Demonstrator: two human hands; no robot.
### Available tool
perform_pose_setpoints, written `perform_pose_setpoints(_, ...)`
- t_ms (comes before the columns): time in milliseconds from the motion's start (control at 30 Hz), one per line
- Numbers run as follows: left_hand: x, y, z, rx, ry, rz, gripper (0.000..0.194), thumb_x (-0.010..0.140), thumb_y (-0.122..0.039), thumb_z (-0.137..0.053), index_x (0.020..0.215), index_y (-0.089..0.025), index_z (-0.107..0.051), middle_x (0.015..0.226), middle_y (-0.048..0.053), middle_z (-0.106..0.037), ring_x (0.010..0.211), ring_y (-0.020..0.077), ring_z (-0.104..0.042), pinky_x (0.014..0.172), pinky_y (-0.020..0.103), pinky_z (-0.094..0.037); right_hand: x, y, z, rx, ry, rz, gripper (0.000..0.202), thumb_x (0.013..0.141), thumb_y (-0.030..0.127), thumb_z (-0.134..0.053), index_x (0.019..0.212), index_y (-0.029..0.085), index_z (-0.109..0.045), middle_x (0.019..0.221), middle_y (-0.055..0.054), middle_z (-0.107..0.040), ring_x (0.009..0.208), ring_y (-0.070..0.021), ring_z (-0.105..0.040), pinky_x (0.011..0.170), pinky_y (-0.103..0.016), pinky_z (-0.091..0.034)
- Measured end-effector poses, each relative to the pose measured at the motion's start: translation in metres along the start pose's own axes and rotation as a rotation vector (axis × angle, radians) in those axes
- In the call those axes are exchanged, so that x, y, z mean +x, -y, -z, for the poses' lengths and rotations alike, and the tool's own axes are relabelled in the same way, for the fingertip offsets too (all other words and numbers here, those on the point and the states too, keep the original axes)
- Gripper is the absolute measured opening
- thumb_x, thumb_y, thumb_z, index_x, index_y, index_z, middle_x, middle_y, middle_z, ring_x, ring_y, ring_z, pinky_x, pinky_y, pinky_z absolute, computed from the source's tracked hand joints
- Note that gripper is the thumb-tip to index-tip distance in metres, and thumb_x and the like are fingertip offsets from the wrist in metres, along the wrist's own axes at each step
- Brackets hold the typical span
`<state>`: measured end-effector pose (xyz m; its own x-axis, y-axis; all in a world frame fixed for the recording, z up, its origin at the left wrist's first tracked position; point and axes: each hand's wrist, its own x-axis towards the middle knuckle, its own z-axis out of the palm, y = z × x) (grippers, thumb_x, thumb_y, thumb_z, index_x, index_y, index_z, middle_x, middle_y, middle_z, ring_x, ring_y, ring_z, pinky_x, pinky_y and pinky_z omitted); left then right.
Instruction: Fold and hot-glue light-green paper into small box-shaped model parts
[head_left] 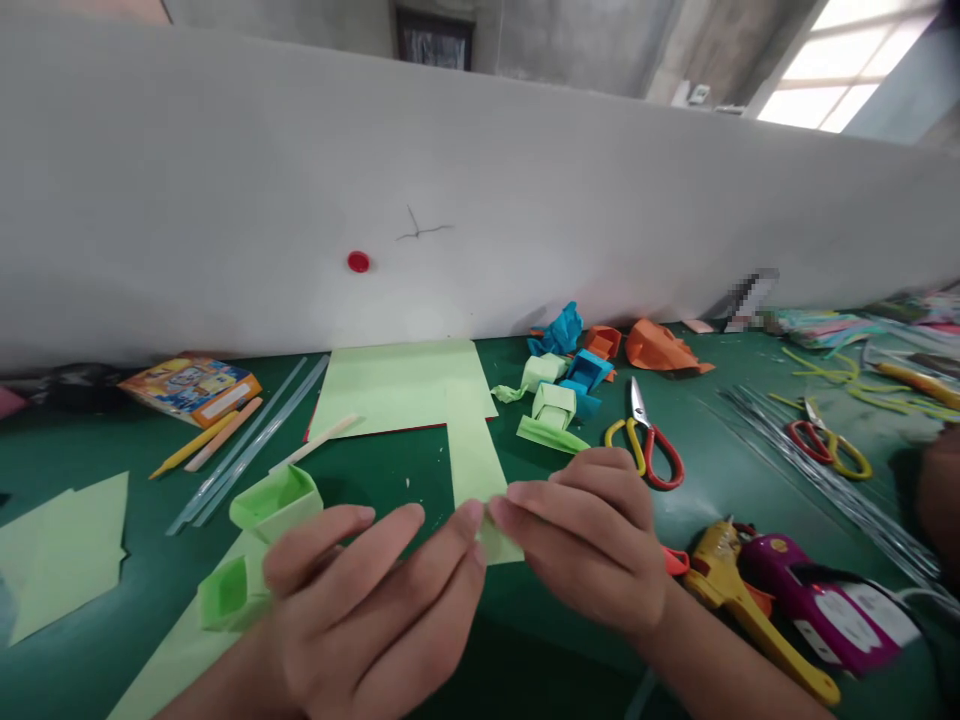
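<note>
My left hand point(382, 590) and my right hand point(592, 540) meet fingertip to fingertip at the lower middle, both in a pinch. Between them is a bit of pale green paper, mostly hidden by the fingers. A pale green paper strip point(474, 455) runs from under the fingers back onto a larger pale green sheet point(397, 385). Beside my left hand are two folded, open-topped green paper boxes, one upper point(281, 505) and one lower point(225, 595). Beyond my right hand lie scissors point(651, 450) with red and yellow handles.
Folded green paper pieces point(553, 405), blue paper point(585, 372) and orange paper point(660, 347) sit near the white partition point(600, 210). A yellow glue gun point(731, 600) and a purple device point(825, 600) lie right. Clear sticks point(247, 455), a yellow pencil point(191, 450) and paper sheets point(71, 550) lie left.
</note>
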<state>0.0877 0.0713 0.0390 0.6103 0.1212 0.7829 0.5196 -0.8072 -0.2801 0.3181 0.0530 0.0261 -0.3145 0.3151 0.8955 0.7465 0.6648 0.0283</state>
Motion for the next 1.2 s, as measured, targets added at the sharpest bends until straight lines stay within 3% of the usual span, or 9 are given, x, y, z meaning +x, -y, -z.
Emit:
perform_pose_setpoints(100, -0.011, -0.001, -0.013, -0.02, 0.043, -0.062, 0.021, 0.098, -0.013, -0.054, 0.1, -0.026, -0.07, 0.11, -0.003, -0.08, 0.093, 0.0193, -0.066, 0.081, 0.042, -0.043, -0.012, 0.004, -0.002, -0.008, 0.102, -0.064, 0.026, 0.095, 0.011, -0.065, 0.111, 0.031, -0.071, 0.097, 0.0, -0.075, 0.085, -0.0199, -0.058, 0.072, -0.038, -0.05)
perform_pose_setpoints(233, -0.037, -0.017, -0.035, -0.104, 0.153, -0.011, 0.02, 0.099, -0.01, -0.051, 0.099, -0.02, -0.068, 0.095, 0.001, -0.08, 0.086, 0.0195, -0.063, 0.083, 0.04, -0.043, -0.048, 0.011, -0.012, 0.02, 0.398, -0.107, 0.016, 0.095, 0.012, -0.06, 0.103, 0.023, -0.07, 0.095, -0.003, -0.072, 0.086, -0.0213, -0.057, 0.073, -0.04, -0.044)
perform_pose_setpoints(367, -0.06, -0.038, -0.046, -0.186, 0.213, 0.148, 0.025, 0.102, -0.01, -0.045, 0.094, -0.021, -0.066, 0.09, 0.0, -0.078, 0.082, 0.0187, -0.058, 0.085, 0.039, -0.039, -0.076, 0.021, -0.02, 0.102, 0.546, -0.236, 0.019, 0.087, 0.01, -0.068, 0.1, 0.023, -0.068, 0.094, -0.003, -0.069, 0.087, -0.0214, -0.054, 0.076, -0.038, -0.041)
perform_pose_setpoints(467, -0.066, -0.042, -0.052, -0.284, 0.314, 0.307, 0.024, 0.102, -0.012, -0.048, 0.087, -0.022, -0.063, 0.081, -0.001, -0.074, 0.081, 0.0187, -0.055, 0.085, 0.039, -0.035, -0.081, 0.025, -0.025, 0.145, 0.636, -0.369, 0.02, 0.082, 0.008, -0.07, 0.095, 0.023, -0.067, 0.091, -0.002, -0.066, 0.085, -0.0214, -0.052, 0.076, -0.037, -0.04)
perform_pose_setpoints(700, -0.068, -0.026, -0.07, -0.514, 0.59, 0.613, 0.004, 0.092, -0.021, -0.067, 0.091, -0.025, -0.068, 0.082, -0.002, -0.069, 0.083, 0.0193, -0.059, 0.077, 0.034, -0.038, -0.08, 0.019, -0.033, 0.257, 0.687, -0.611, 0.009, 0.088, 0.013, -0.072, 0.086, 0.021, -0.068, 0.09, -0.003, -0.067, 0.089, -0.0225, -0.051, 0.078, -0.037, -0.04)
perform_pose_setpoints(800, -0.065, -0.021, -0.075, -0.596, 0.685, 0.723, 0.018, 0.088, -0.023, -0.071, 0.106, -0.026, -0.068, 0.084, -0.003, -0.073, 0.085, 0.0204, -0.063, 0.077, 0.033, -0.041, -0.079, 0.017, -0.034, 0.267, 0.73, -0.68, 0.01, 0.088, 0.017, -0.074, 0.081, 0.02, -0.069, 0.089, -0.003, -0.068, 0.088, -0.0228, -0.05, 0.081, -0.038, -0.04)
perform_pose_setpoints(1000, -0.066, -0.02, -0.076, -0.598, 0.695, 0.676, 0.013, 0.095, -0.029, -0.06, 0.099, -0.03, -0.072, 0.088, -0.004, -0.075, 0.085, 0.0199, -0.066, 0.082, 0.035, -0.039, -0.074, 0.012, -0.033, 0.266, 0.799, -0.703, 0.012, 0.091, 0.016, -0.067, 0.08, 0.02, -0.066, 0.084, -0.002, -0.068, 0.084, -0.0213, -0.05, 0.076, -0.037, -0.034)
perform_pose_setpoints(1200, -0.07, -0.025, -0.076, -0.535, 0.618, 0.695, 0.006, 0.092, -0.029, -0.066, 0.093, -0.024, -0.068, 0.101, 0.0, -0.074, 0.097, 0.0239, -0.067, 0.088, 0.041, -0.038, -0.076, 0.011, -0.039, 0.197, 0.784, -0.695, 0.01, 0.092, 0.021, -0.066, 0.082, 0.021, -0.064, 0.08, -0.001, -0.066, 0.081, -0.0208, -0.05, 0.074, -0.035, -0.03)
